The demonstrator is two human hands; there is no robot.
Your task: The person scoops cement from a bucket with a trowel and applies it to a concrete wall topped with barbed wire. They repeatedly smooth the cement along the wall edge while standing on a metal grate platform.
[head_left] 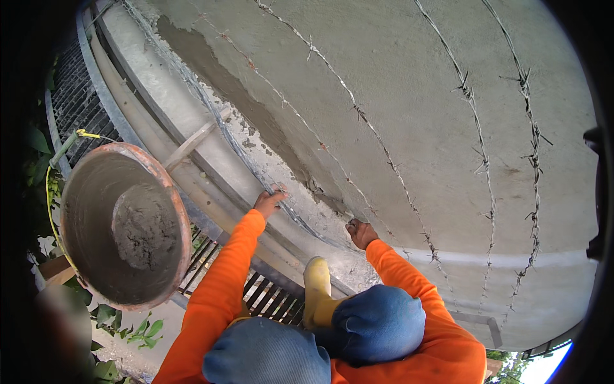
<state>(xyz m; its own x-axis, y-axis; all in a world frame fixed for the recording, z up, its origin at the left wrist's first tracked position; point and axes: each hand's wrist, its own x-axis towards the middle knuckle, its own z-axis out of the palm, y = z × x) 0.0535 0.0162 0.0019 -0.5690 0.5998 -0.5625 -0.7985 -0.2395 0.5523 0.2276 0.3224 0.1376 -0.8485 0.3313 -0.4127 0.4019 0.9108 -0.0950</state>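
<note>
My left hand (268, 202) lies over a grey bundle of wires (238, 148) along the wall's foot, its fingers stretched across toward the rough ledge. To its right, my right hand (362, 233) is curled closed close to the wall's lower edge; what its fingers hold, if anything, is too small to make out. Grey plaster covers the wall (441, 147), with a darker, wet-looking strip (217, 70) along its foot. At my left a round bucket (176, 211) is tilted toward me, with a lump of grey mortar (148, 224) inside; neither hand touches it.
Several strands of barbed wire (476, 128) stretch in front of the wall. A wooden stick (192, 146) spans the channel and pipe (121, 96) beside the ledge. Metal grating (272, 291) lies under my yellow boot (316, 281). Green leaves (148, 329) grow at lower left.
</note>
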